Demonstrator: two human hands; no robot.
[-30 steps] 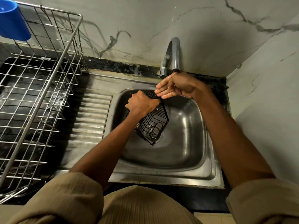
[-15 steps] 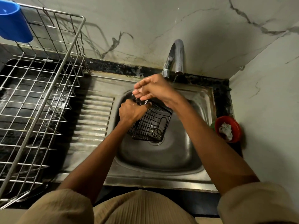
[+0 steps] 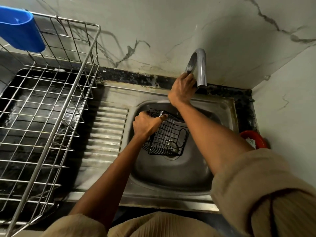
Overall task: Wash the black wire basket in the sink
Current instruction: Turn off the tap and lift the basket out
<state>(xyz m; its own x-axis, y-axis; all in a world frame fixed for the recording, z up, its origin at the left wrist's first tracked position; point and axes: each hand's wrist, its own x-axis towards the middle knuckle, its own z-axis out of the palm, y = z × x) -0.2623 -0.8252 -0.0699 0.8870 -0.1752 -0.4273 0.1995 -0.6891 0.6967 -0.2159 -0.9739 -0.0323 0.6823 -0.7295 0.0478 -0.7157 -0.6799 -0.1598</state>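
Inside the sink (image 3: 220, 106), left hand (image 3: 145, 124) grips the black wire basket (image 3: 169, 135), right hand (image 3: 182, 90) clasps the tap (image 3: 200, 65)

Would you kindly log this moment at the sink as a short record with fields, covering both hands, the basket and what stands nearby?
left hand: grips the rim of the black wire basket
right hand: at the base of the tap, fingers curled on it
basket position: held tilted inside the sink, over the drain
water: no stream visible
left of sink: steel dish rack with a blue cup hung on it
right of sink: red bowl, partly hidden
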